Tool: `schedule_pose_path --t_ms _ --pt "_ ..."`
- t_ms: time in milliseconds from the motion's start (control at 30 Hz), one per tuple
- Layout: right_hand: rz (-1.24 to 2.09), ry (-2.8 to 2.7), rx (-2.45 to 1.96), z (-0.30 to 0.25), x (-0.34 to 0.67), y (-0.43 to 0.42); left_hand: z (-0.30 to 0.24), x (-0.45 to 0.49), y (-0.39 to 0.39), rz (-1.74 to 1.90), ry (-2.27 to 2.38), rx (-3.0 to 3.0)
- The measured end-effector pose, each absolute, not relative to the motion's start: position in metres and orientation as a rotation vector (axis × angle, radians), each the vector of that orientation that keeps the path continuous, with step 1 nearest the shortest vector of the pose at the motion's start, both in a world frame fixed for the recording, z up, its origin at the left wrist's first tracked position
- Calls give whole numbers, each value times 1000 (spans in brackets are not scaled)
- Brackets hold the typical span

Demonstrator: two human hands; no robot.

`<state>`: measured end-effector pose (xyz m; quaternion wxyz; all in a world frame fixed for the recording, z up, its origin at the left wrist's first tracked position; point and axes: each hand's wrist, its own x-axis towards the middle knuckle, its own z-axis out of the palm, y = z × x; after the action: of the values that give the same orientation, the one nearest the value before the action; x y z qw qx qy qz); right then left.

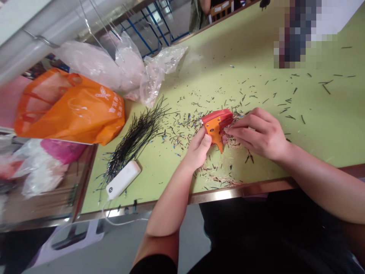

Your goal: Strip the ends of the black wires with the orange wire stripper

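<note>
My left hand (pixel 199 149) is wrapped round a red and orange wire stripper (pixel 214 129), thumb against its orange side. Close to the right side of the tool, my right hand (pixel 261 134) has its fingertips pinched together. What they pinch, if anything, is too small to make out. Short black wire offcuts (pixel 219 166) and copper-coloured strands (pixel 235 144) lie scattered under and around both hands. To the left spreads a bundle of long black wires (pixel 139 131), some with small blue ends.
A white power bank (pixel 123 180) with a white cable lies at the table's front left. Behind it stand an orange bag (pixel 85 110) and clear plastic bags (pixel 128 68). The green table (pixel 251 42) has a metal front edge. Another person is partly visible beyond the table.
</note>
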<state>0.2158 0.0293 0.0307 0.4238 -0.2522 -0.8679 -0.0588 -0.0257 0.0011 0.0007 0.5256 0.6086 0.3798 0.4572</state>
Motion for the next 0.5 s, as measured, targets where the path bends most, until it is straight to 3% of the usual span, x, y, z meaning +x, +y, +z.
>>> schedule_pose_path --t_ms 500 --pt "-76 -2018 -522 31 207 26 12 -14 -1 1159 960 1117"
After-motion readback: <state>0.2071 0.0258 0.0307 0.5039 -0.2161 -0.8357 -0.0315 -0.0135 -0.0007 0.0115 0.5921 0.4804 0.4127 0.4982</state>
